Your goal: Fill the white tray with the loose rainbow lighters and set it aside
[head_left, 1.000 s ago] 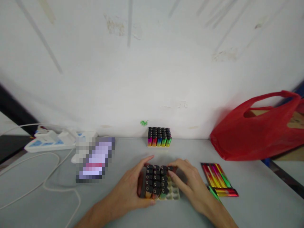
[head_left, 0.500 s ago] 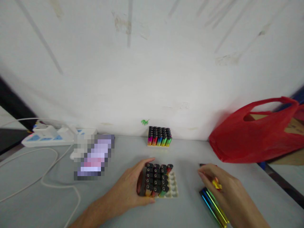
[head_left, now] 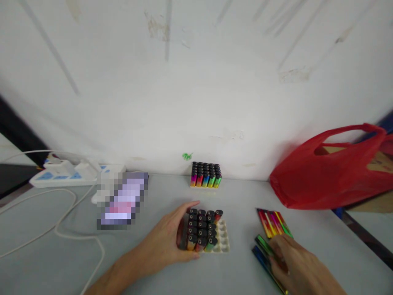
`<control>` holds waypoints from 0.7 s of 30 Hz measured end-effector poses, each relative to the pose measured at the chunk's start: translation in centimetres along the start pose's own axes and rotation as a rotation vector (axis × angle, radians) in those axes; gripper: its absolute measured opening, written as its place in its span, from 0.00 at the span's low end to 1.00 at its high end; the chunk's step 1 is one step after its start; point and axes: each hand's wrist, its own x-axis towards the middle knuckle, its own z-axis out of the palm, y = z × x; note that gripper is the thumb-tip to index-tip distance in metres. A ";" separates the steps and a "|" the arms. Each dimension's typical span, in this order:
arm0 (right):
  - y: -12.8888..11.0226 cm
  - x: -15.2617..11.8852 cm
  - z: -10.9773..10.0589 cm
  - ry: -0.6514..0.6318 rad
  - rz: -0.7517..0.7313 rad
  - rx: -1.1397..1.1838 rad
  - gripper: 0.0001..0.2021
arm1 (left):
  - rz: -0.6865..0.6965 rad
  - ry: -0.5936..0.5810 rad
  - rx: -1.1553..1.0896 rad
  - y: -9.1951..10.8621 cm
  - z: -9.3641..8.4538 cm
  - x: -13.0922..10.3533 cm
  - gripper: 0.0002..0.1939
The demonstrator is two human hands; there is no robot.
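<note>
With the near tray [head_left: 224, 241] as the dial's centre and 12 o'clock toward the wall [head_left: 196, 90], the left hand [head_left: 167, 237] sits at 9 o'clock. It is opened wide into a C around the tray's left side, a finger by the far corner and the thumb by the near one (how hard it presses, I cannot tell).

Black-topped lighters [head_left: 202, 232] stand in the tray, filling the three rows nearest that hand; one more leans slightly at the far end of the fourth row. The other pockets on the 3 o'clock side show bare and pale.

The right hand [head_left: 294, 262] is low on the table [head_left: 233, 274] toward 4 o'clock, fingers curled down at a green lighter [head_left: 260, 241]; whether they grip it, I cannot tell. A blue lighter [head_left: 260, 258] lies just beside, on the near side, partly under the hand. At 3 o'clock lie several red, yellow and green lighters [head_left: 273, 223], side by side.

At 12 o'clock, close to the wall, stands a packed block of lighters [head_left: 206, 176]. A red bag [head_left: 331, 172] slumps at 2 o'clock. Toward 10 o'clock are a pixelated phone-like slab [head_left: 125, 200] and a white power strip [head_left: 64, 180].
</note>
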 end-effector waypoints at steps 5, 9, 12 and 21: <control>-2.7 2.6 -0.7 -0.007 -0.037 -0.010 0.05 | -0.061 -0.001 0.044 0.4 0.0 0.0 0.61; -6.7 5.3 -2.9 -0.028 0.012 0.340 0.05 | -0.074 0.015 0.072 0.8 0.0 -0.2 0.61; -9.5 7.3 -3.5 -0.133 0.075 0.845 0.03 | -0.070 0.023 0.095 0.9 0.0 -0.3 0.61; -11.5 10.8 -0.8 -0.133 0.205 1.621 0.24 | -0.073 0.039 0.216 0.3 -0.2 -0.1 0.57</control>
